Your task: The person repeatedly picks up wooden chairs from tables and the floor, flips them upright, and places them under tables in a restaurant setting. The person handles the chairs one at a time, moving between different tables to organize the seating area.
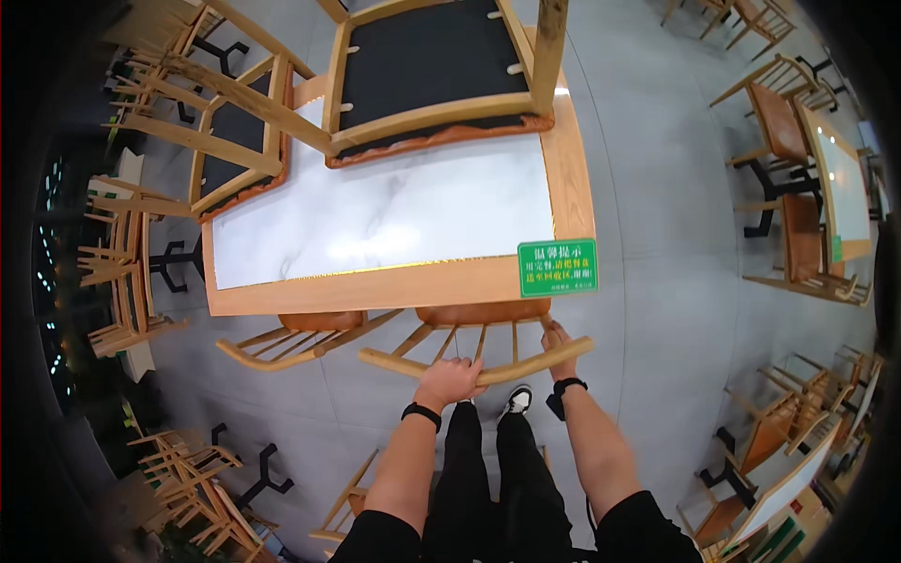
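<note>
A wooden chair (526, 367) with a curved top rail, thin spindles and a brown seat stands at the near side of the table, its seat partly under the table edge. My left hand (451, 380) is closed around the middle of its top rail. My right hand (558, 345) grips the chair's back near the right end, below the rail; some of its fingers are hidden. The table (404, 289) has a wood border and a white marbled top. Upside down on it rest a large chair (434, 70) with a black underside and another chair (236, 141) to its left.
Left of the held chair, a similar chair (300, 355) is tucked at the table. A green sign (557, 267) sits on the table's near right corner. Further tables and chairs (801, 235) stand to the right, with stacked chairs (131, 263) at left. Grey floor (657, 357) lies between them.
</note>
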A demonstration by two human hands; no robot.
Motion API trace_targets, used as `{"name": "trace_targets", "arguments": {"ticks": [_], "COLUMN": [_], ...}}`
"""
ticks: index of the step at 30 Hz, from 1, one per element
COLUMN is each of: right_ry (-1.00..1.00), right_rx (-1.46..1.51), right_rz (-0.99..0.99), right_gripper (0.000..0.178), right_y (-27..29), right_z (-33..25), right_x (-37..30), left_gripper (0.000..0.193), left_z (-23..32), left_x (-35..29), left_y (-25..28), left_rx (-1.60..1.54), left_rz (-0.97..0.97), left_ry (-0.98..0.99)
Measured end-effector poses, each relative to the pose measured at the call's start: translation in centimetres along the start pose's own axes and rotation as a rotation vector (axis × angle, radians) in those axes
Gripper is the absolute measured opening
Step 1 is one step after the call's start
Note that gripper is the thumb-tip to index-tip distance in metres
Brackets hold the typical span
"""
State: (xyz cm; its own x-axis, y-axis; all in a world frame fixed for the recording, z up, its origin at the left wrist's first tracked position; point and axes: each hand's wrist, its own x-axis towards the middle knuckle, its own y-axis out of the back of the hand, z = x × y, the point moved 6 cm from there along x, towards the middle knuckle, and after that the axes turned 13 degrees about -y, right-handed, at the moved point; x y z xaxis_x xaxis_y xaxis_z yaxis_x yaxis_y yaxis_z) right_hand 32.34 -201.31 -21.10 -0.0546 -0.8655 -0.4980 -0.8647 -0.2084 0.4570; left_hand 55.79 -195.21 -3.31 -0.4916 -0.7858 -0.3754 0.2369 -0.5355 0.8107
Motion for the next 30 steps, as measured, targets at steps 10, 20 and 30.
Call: {"name": "trace_targets", "arguments": {"ticks": [10,20,30], "right_ry": [0.100,0.038,-0.062], "right_rx": [-0.773,-0.884,-0.585], "right_rz": [-0.168,-0.946,-0.284], "right_gripper": [0.050,0.050,0.021], "right_y": [2.5,19.0,46.6], "right_z": [-2.8,-3.2,-20.6], "right_x": [0.4,3.6,27.1], "left_gripper": [0.040,0.047,0.039], "left_z": [-0.3,0.7,3.5], "left_x": [0.4,-0.5,13.7], "left_y": [1.4,0.6,10.0], "left_rx": [-0.032,0.029,-0.264], "left_rz": [-0.104,-0.083,-0.091], "left_ry": [0.003,0.087,0.237]}}
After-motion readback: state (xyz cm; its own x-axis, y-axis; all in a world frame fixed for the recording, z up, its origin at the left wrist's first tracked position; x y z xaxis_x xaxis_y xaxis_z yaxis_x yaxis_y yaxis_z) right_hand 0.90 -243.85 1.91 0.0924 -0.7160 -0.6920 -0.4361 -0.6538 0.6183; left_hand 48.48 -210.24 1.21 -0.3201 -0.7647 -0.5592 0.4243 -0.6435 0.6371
